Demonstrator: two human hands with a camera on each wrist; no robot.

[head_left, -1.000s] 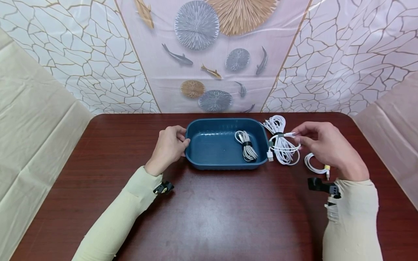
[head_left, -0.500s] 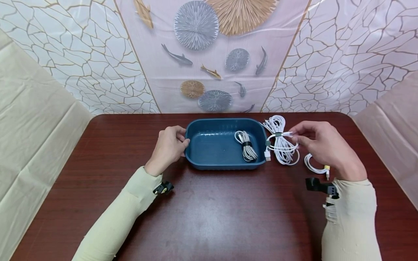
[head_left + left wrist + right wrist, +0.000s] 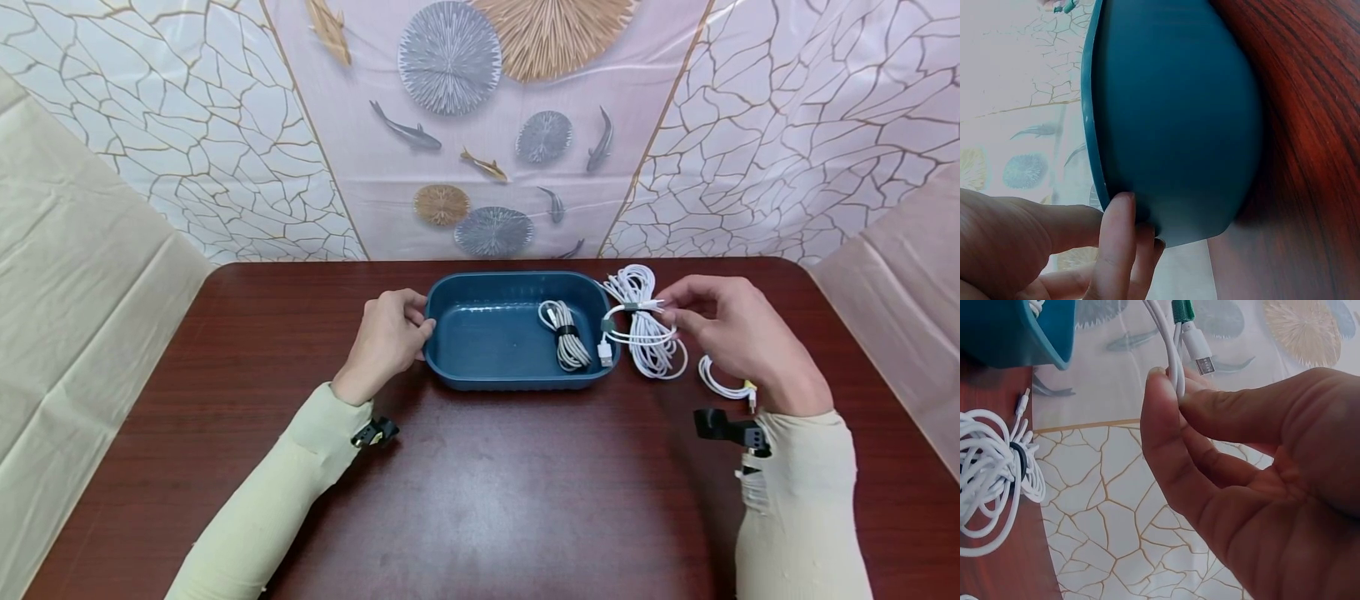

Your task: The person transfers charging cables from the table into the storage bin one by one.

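My left hand pinches the left rim of a blue plastic bin; the left wrist view shows thumb and fingers on either side of that rim. A beige bundled cable with a black tie lies inside the bin at its right. Between thumb and forefinger, my right hand holds a looped white USB cable with green ties, raised off the table. Its USB plug hangs over the bin's right rim. In the right wrist view another connector dangles beside the fingers.
A large white cable bundle with a dark tie lies right of the bin, partly behind the held cable. Farther right, near my right wrist, is a small white coil with a yellow tie. A patterned backdrop stands behind the table.
My right hand has moved slightly left with the white USB cable, bringing its plug from beside the bin to over its right rim. The left hand and bin have stayed put.
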